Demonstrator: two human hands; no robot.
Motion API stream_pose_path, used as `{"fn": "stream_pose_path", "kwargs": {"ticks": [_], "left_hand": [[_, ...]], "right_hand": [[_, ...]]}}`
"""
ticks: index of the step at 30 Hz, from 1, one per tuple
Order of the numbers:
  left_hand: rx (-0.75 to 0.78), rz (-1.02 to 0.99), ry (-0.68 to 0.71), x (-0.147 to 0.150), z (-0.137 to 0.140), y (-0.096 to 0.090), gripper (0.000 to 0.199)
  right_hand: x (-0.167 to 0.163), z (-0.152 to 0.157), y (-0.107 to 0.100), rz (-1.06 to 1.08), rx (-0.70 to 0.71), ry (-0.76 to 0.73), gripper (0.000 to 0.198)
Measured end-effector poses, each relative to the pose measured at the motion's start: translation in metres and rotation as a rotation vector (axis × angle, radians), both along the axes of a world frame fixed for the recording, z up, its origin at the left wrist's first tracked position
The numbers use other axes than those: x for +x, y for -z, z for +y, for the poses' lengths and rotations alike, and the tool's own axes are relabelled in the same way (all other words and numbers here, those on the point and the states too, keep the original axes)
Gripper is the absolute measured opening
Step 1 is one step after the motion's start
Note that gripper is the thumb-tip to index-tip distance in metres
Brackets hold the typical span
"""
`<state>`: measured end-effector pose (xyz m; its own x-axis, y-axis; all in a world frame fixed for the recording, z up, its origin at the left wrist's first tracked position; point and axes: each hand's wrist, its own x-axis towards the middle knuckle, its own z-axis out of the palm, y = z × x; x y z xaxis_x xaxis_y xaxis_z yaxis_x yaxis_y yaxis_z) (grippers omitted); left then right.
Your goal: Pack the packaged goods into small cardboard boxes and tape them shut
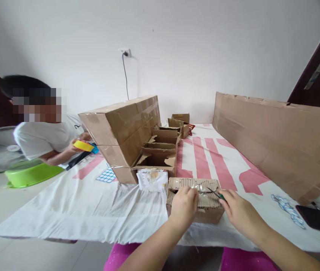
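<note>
A small cardboard box point(209, 215) with a torn, ribbed top sits at the table's near edge, clear tape across its middle. Over its left part lies my left hand point(185, 203), closed, fingers curled at the edge of a top flap. My right hand point(233, 205), at the box's right side, grips a small green-handled knife point(219, 195). Its thin dark blade points left and touches the taped seam. Just left of the box is a white printed packet point(153, 180), against a row of open cardboard boxes point(157, 158). My left fingertips are partly hidden.
Stacked cartons point(126, 131) form a wall on the left. A tall cardboard panel point(273, 139) stands on the right, near a dark phone-like slab point(319, 218). Beyond the cartons, another person point(48, 141) holds a yellow tape roll point(83, 145). A white-and-pink cloth point(92, 210) covers the table.
</note>
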<state>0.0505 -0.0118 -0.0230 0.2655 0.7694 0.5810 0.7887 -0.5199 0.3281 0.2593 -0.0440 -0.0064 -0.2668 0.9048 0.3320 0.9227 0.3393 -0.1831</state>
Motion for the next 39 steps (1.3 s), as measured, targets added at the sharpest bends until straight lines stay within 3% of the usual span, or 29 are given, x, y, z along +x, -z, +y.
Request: {"fn": "stream_pose_path", "kwargs": {"ticks": [3,8,11,13,14,16,18,20,24,29,34,39], "left_hand": [[-0.19,-0.071,-0.095,-0.015,0.008,-0.018,0.014],[-0.428,0.232,-0.294,-0.034,0.033,-0.046,0.02],[-0.428,0.259,-0.338,-0.034,0.039,-0.044,0.02],[-0.316,0.28,-0.356,-0.036,0.04,-0.041,0.026],[-0.233,0.306,-0.311,-0.038,0.04,-0.04,0.023],[-0.091,0.384,-0.064,-0.046,0.042,-0.04,0.018],[-0.048,0.44,0.244,-0.055,0.044,-0.042,0.025],[-0.063,0.46,0.405,-0.062,0.047,-0.044,0.029],[-0.061,0.561,0.432,-0.064,0.055,-0.043,0.027],[-0.023,0.621,0.425,-0.057,0.068,-0.034,0.019],[-0.019,0.572,0.352,-0.054,0.08,-0.031,0.017],[-0.011,0.505,0.253,-0.051,0.083,-0.028,0.016]], "right_hand": [[0.005,0.001,-0.005,-0.045,0.019,-0.027,0.033],[-0.003,0.003,-0.015,-0.141,0.028,-0.101,0.031],[-0.007,0.004,-0.018,-0.142,-0.036,-0.137,0.031],[-0.007,0.004,-0.018,-0.134,-0.063,-0.14,0.031],[-0.007,0.003,-0.018,-0.129,-0.072,-0.143,0.031],[-0.005,0.003,-0.017,-0.118,-0.078,-0.151,0.031],[-0.004,0.002,-0.016,-0.114,-0.073,-0.158,0.031],[-0.003,0.002,-0.014,-0.109,-0.061,-0.164,0.032],[-0.002,0.003,-0.012,-0.098,-0.031,-0.209,0.033],[-0.002,0.003,-0.016,-0.086,-0.088,-0.282,0.033],[-0.001,0.008,-0.019,-0.114,-0.075,-0.238,0.035],[-0.016,0.018,-0.026,-0.227,0.057,-0.132,0.033]]}}
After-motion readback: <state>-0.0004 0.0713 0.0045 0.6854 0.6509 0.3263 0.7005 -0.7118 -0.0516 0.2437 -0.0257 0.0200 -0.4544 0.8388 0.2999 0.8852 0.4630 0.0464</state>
